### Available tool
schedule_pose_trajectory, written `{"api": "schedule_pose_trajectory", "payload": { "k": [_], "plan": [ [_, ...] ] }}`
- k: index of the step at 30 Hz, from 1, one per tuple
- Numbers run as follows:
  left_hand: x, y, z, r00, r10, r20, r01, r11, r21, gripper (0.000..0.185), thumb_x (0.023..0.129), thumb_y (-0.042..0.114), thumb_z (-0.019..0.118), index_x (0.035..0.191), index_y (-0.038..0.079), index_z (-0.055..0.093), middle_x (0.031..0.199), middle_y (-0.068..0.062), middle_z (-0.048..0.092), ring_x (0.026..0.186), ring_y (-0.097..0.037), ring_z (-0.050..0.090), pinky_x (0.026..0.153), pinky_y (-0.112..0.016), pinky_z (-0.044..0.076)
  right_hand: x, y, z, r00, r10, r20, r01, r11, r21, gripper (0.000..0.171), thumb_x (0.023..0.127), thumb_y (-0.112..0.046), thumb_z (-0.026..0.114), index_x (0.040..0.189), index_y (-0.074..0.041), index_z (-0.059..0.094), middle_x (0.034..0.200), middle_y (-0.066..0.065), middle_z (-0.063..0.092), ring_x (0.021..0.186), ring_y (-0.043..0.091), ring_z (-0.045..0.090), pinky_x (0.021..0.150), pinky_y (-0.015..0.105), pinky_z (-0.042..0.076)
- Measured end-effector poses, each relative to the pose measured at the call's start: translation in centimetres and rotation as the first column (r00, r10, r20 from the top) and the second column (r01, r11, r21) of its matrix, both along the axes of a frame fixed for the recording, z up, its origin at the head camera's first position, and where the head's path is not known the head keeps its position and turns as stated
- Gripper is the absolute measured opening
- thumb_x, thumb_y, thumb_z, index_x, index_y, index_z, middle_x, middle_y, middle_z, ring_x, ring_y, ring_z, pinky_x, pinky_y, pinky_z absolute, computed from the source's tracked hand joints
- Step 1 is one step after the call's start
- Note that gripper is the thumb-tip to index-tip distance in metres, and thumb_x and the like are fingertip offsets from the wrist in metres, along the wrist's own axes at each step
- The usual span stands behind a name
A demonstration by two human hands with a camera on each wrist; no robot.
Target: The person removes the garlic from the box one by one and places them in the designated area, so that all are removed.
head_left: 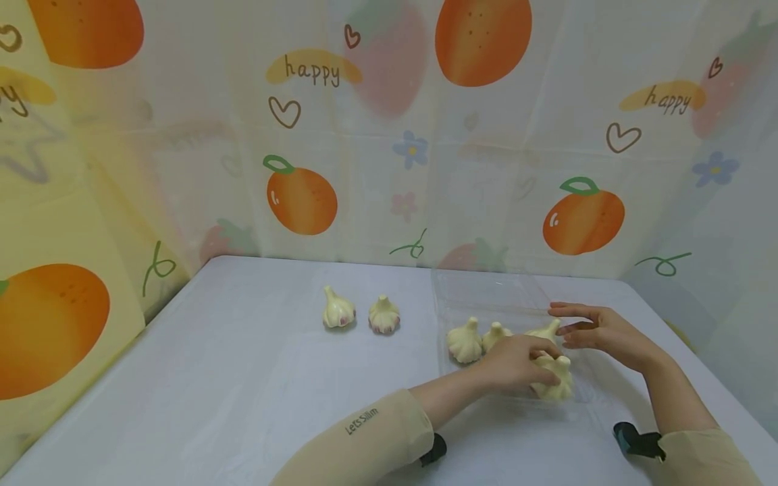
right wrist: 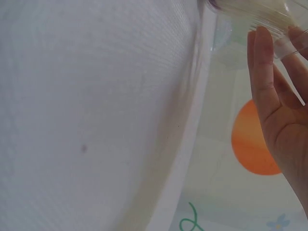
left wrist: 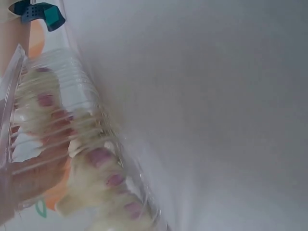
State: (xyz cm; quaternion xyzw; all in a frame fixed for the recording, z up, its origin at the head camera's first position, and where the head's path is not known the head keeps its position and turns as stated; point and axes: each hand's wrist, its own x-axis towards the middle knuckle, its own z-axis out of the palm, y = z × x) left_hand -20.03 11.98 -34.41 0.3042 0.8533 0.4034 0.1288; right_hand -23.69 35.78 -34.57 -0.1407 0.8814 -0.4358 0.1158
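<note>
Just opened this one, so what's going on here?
A person's left hand grips a garlic bulb at the near right of a clear plastic container. The right hand, fingers extended, is by the container's right side. At least three other bulbs are inside, and two more bulbs sit on the white table, left of the container.

1. I see a wrinkled, pale fabric backdrop [head_left: 358,148] printed with orange fruit [head_left: 302,201], pink strawberries [head_left: 395,74] and brown hearts [head_left: 284,112].
2. Its left side looks yellow to me.
3. Before it stands a white-covered table [head_left: 231,364], softly lit.
</note>
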Motion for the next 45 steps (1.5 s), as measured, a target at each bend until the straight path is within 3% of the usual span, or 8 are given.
{"api": "schedule_pose_trajectory", "payload": {
  "k": [8, 13, 17, 24, 30, 37, 45],
  "plan": [
    [-0.3, -1.3, 0.9, 0.997, 0.036, 0.065, -0.042, 0.995, 0.091, 0.027, 0.077, 0.030, 0.073, 0.103, 0.030, 0.067, 0.114, 0.012, 0.066, 0.104, -0.005, 0.062, 0.075, -0.018, 0.049, 0.0, 0.0, -0.1, 1.000, 0.002, 0.003, -0.002, 1.000, -0.006, 0.050, 0.088, -0.021, 0.059, 0.135, -0.010, 0.047, 0.152, 0.014, 0.029, 0.104, -0.003, 0.060, 0.082, 0.023, 0.054],
    [-0.7, -2.4, 1.5, 0.983, 0.053, 0.178, -0.089, 0.977, 0.196, 0.026, 0.076, 0.025, 0.074, 0.101, 0.028, 0.068, 0.108, 0.005, 0.069, 0.091, -0.001, 0.061, 0.064, -0.019, 0.052, -0.1, -0.1, -0.1, 1.000, -0.009, 0.015, 0.009, 1.000, -0.011, 0.051, 0.087, -0.022, 0.060, 0.135, -0.010, 0.047, 0.152, 0.018, 0.026, 0.103, -0.001, 0.060, 0.082, 0.024, 0.054],
    [-1.0, -3.3, 1.9, 0.974, 0.057, 0.217, -0.109, 0.966, 0.236, 0.026, 0.075, 0.023, 0.074, 0.100, 0.028, 0.068, 0.105, 0.005, 0.068, 0.080, 0.000, 0.060, 0.062, -0.025, 0.055, -0.2, -0.1, -0.2, 1.000, -0.015, 0.011, 0.014, 1.000, 0.014, 0.051, 0.086, -0.021, 0.060, 0.135, -0.011, 0.048, 0.152, 0.018, 0.027, 0.104, 0.001, 0.060, 0.082, 0.023, 0.054],
    [-1.7, -5.7, 2.7, 0.976, 0.065, 0.210, -0.120, 0.957, 0.264, 0.029, 0.079, 0.026, 0.073, 0.107, 0.029, 0.066, 0.117, 0.001, 0.064, 0.094, -0.004, 0.061, 0.071, -0.029, 0.058, -0.3, -0.2, -0.2, 1.000, -0.027, 0.009, 0.026, 0.999, 0.042, 0.051, 0.085, -0.023, 0.061, 0.134, -0.011, 0.049, 0.152, 0.017, 0.027, 0.109, 0.011, 0.060, 0.082, 0.023, 0.053],
    [-2.4, -8.9, 3.7, 0.974, 0.076, 0.212, -0.138, 0.944, 0.299, 0.033, 0.081, 0.027, 0.071, 0.113, 0.028, 0.064, 0.126, -0.004, 0.060, 0.103, -0.012, 0.064, 0.078, -0.030, 0.057, -0.2, -0.1, -0.1, 1.000, -0.023, 0.016, 0.022, 0.999, 0.034, 0.052, 0.086, -0.022, 0.062, 0.134, -0.009, 0.049, 0.153, 0.017, 0.026, 0.104, 0.002, 0.060, 0.082, 0.021, 0.053],
    [-3.4, -13.0, 4.8, 0.966, 0.136, 0.222, -0.210, 0.911, 0.355, 0.040, 0.083, 0.021, 0.069, 0.122, 0.020, 0.059, 0.128, -0.008, 0.059, 0.105, -0.019, 0.063, 0.081, -0.031, 0.056, -0.3, 0.0, 0.0, 1.000, -0.001, 0.005, 0.001, 1.000, 0.024, 0.051, 0.087, -0.020, 0.061, 0.135, -0.009, 0.047, 0.153, 0.016, 0.026, 0.106, 0.002, 0.060, 0.083, 0.021, 0.053],
    [-4.4, -17.1, 4.8, 0.945, 0.242, 0.219, -0.309, 0.883, 0.355, 0.040, 0.084, 0.023, 0.067, 0.123, 0.018, 0.058, 0.128, -0.008, 0.058, 0.108, -0.022, 0.062, 0.082, -0.031, 0.056, -0.1, -0.1, 0.0, 1.000, 0.002, 0.009, -0.002, 1.000, 0.001, 0.052, 0.087, -0.019, 0.061, 0.135, -0.005, 0.046, 0.152, 0.013, 0.028, 0.103, -0.004, 0.059, 0.083, 0.022, 0.053]
  ]
}}
